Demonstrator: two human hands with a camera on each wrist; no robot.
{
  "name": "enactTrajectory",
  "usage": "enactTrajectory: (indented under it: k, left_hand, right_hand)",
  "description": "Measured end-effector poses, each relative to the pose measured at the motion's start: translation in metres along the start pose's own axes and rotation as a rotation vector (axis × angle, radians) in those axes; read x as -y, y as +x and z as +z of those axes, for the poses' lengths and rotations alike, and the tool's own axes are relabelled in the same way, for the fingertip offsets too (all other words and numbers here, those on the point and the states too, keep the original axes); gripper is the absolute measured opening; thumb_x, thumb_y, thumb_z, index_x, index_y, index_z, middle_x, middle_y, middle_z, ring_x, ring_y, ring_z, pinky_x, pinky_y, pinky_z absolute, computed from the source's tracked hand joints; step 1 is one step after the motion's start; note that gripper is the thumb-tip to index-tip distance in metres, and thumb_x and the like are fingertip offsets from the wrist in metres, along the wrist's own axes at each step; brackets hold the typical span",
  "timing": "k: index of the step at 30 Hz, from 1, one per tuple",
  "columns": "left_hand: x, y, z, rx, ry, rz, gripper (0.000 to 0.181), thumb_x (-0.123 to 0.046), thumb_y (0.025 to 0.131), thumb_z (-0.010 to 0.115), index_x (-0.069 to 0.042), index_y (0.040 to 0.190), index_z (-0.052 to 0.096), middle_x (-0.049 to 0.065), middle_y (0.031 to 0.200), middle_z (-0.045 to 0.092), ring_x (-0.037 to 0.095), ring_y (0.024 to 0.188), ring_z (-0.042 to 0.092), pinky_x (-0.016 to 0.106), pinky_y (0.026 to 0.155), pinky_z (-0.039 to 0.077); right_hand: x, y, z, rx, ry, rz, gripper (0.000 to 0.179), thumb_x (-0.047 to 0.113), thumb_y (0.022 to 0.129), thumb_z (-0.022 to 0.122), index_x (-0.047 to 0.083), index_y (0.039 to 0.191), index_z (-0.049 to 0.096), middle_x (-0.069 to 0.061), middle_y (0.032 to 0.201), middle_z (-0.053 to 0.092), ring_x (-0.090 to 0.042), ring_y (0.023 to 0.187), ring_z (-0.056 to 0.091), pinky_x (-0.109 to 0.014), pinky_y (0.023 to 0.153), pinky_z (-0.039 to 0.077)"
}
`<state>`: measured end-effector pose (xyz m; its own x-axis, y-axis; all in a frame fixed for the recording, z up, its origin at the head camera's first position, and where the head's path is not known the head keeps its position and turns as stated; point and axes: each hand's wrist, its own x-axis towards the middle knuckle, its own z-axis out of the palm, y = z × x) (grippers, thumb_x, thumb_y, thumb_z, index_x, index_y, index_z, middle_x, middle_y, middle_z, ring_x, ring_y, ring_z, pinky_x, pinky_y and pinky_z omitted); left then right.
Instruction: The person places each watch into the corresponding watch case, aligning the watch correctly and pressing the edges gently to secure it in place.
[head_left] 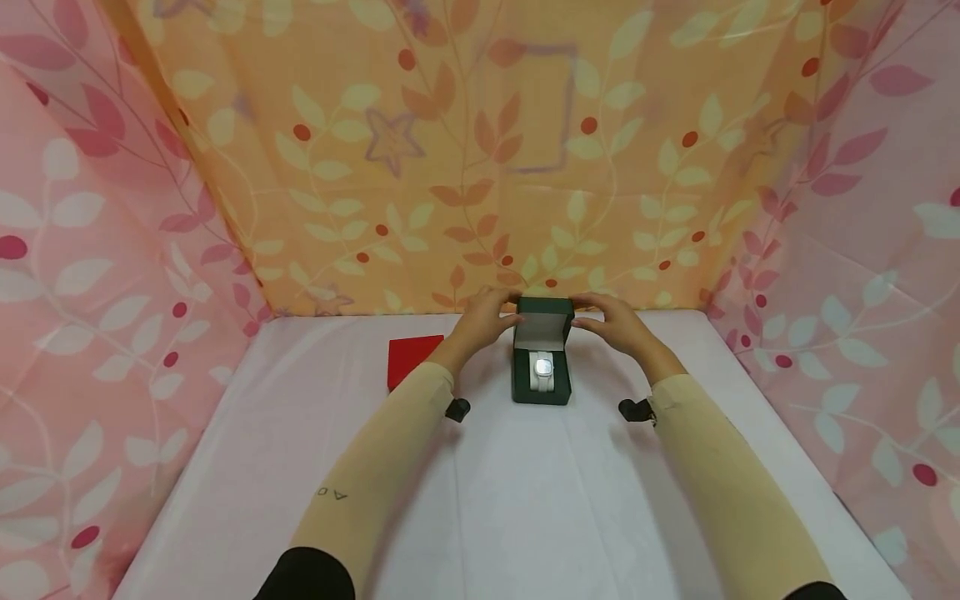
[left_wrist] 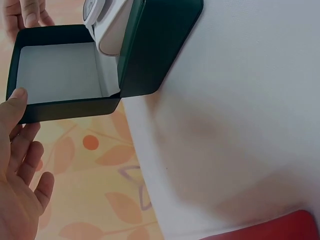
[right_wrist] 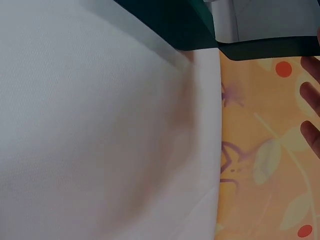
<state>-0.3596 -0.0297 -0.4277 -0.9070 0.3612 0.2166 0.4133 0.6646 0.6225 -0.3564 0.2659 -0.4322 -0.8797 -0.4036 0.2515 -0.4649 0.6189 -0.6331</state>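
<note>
A dark green watch box stands with its lid raised near the far edge of the table. Inside lies a white-strapped watch around a pale cushion. My left hand holds the lid's left edge; the left wrist view shows its thumb on the rim and the other fingers behind. On the opposite edge is my right hand, thumb in front and fingers at the back. Only some fingertips of the right hand show in the right wrist view.
A red box-like object lies left of the watch box, partly behind my left forearm. Under everything is a white-covered table. Patterned orange cloth hangs behind it, with pink cloth at both sides.
</note>
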Motion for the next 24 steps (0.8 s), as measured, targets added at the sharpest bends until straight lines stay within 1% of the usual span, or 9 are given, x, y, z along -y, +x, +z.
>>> enactTrajectory:
  k: [6,8,11,15,18,21,24]
  left_hand:
    - [0.000,0.002,-0.001,0.008,-0.010,0.037,0.049,-0.030,0.094,0.075,-0.018,0.140,0.062,0.001,0.132,0.066,0.023,0.126,0.051,0.044,0.108,0.046]
    - [0.001,0.002,-0.001,0.007,-0.025,0.044,0.049,-0.028,0.095,0.075,-0.016,0.140,0.061,0.002,0.132,0.067,0.025,0.126,0.054,0.044,0.108,0.047]
    - [0.002,0.002,0.000,0.004,-0.047,0.059,0.048,-0.024,0.095,0.075,-0.016,0.140,0.060,0.003,0.131,0.067,0.027,0.126,0.058,0.043,0.109,0.047]
    - [0.002,0.001,0.001,-0.007,-0.061,0.101,0.047,-0.022,0.095,0.075,-0.014,0.138,0.060,0.005,0.130,0.067,0.026,0.124,0.061,0.042,0.110,0.047]
    - [0.003,-0.001,0.001,-0.002,-0.072,0.120,0.047,-0.019,0.094,0.076,-0.011,0.138,0.060,0.006,0.129,0.068,0.027,0.123,0.063,0.042,0.111,0.047]
    - [0.004,-0.005,0.001,0.008,-0.092,0.123,0.047,-0.016,0.093,0.076,-0.010,0.137,0.061,0.007,0.127,0.069,0.027,0.122,0.064,0.042,0.111,0.047]
    - [0.004,-0.006,0.001,0.010,-0.111,0.121,0.048,-0.015,0.093,0.076,-0.009,0.138,0.060,0.006,0.127,0.069,0.025,0.122,0.064,0.043,0.112,0.045]
  right_hand:
    - [0.003,0.001,0.001,-0.003,0.033,0.024,0.052,0.021,0.096,0.074,0.011,0.144,0.057,-0.008,0.132,0.067,-0.032,0.130,0.057,-0.060,0.115,0.036]
    - [0.005,0.001,0.000,0.000,0.029,0.022,0.052,0.022,0.097,0.073,0.010,0.144,0.057,-0.009,0.132,0.067,-0.034,0.130,0.057,-0.061,0.114,0.036]
    - [0.007,0.001,0.000,-0.004,0.012,0.011,0.049,0.021,0.097,0.073,0.013,0.143,0.058,-0.008,0.131,0.068,-0.034,0.130,0.057,-0.061,0.115,0.035]
    - [0.008,0.001,0.000,-0.019,-0.012,-0.012,0.045,0.020,0.096,0.073,0.016,0.139,0.060,-0.007,0.129,0.069,-0.030,0.127,0.060,-0.058,0.114,0.037]
    - [0.008,-0.001,0.003,0.005,-0.025,-0.024,0.044,0.020,0.097,0.072,0.014,0.139,0.058,-0.009,0.129,0.068,-0.031,0.126,0.061,-0.057,0.113,0.039]
    - [0.009,-0.003,0.004,0.038,-0.032,-0.026,0.044,0.020,0.098,0.071,0.012,0.139,0.056,-0.011,0.130,0.067,-0.033,0.126,0.059,-0.057,0.112,0.040]
    - [0.010,-0.004,0.004,0.039,-0.026,-0.035,0.043,0.018,0.098,0.071,0.010,0.137,0.056,-0.012,0.130,0.066,-0.033,0.126,0.059,-0.056,0.113,0.040]
